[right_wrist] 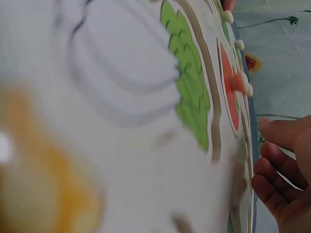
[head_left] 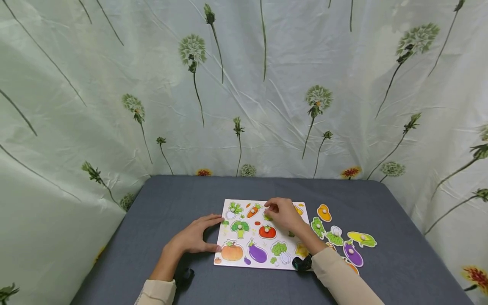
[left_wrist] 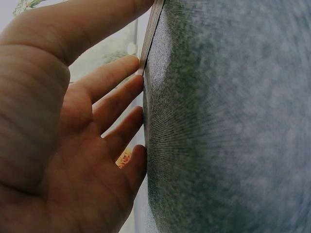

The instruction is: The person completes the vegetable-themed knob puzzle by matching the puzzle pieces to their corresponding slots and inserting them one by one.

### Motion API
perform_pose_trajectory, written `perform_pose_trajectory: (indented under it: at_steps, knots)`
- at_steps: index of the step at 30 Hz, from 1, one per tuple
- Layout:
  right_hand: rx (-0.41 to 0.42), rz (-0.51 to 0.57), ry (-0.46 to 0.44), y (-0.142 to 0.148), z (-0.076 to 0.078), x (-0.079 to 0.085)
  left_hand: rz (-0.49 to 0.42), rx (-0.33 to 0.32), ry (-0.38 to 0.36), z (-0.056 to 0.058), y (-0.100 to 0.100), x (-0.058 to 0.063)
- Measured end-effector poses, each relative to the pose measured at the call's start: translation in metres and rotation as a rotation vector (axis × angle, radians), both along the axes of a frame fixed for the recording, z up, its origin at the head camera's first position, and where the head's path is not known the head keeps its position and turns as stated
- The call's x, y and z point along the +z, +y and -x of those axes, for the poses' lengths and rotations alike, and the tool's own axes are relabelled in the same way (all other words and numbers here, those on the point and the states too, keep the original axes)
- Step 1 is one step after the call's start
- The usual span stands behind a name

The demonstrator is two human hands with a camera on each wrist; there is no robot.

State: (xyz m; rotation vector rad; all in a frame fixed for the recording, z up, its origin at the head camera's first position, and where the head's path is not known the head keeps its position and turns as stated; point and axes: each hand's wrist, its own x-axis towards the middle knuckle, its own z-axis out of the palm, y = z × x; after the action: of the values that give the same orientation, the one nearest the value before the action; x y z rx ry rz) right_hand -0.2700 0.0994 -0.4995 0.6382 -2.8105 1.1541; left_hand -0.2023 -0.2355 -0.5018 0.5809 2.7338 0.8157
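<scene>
A white vegetable puzzle board [head_left: 248, 203] lies on the table. Spread along its left edge is my left hand [head_left: 196, 235], thumb and fingertips at the rim; the left wrist view has this hand [left_wrist: 92, 126] with its palm bare. Over the upper right part of the board is my right hand [head_left: 284, 214], fingers bent down near a green shape. In the right wrist view, no piece shows between the thumb and fingers of this hand [right_wrist: 286, 170]. A knobbed tomato piece [head_left: 267, 231], broccoli piece [head_left: 240, 228] and carrot piece [head_left: 253, 211] sit on the board.
Right of the board lie several loose knobbed pieces, among them a corn piece [head_left: 362, 239], an eggplant piece [head_left: 353, 254] and a leafy green piece [head_left: 318, 228]. A grey cloth [head_left: 183, 195] covers the table. Behind hangs a dandelion-patterned curtain [head_left: 248, 84].
</scene>
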Motion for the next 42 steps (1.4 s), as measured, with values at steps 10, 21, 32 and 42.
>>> perform_pose_trajectory:
  at_steps: [10, 21, 32, 42]
  knots:
    - [-0.039, -0.030, 0.017, 0.031, -0.007, 0.003, 0.000, 0.000, 0.001, 0.000, 0.000, 0.000]
    - [-0.102, -0.092, 0.077, 0.089, -0.027, 0.010, 0.006, -0.002, 0.004, 0.000, 0.000, -0.002]
    - [-0.148, -0.155, 0.145, 0.143, -0.046, 0.021, 0.001, -0.013, 0.017, 0.000, -0.001, -0.002]
    - [-0.205, -0.240, 0.105, 0.189, -0.063, 0.025, -0.008, -0.015, 0.018, 0.001, 0.000, -0.001]
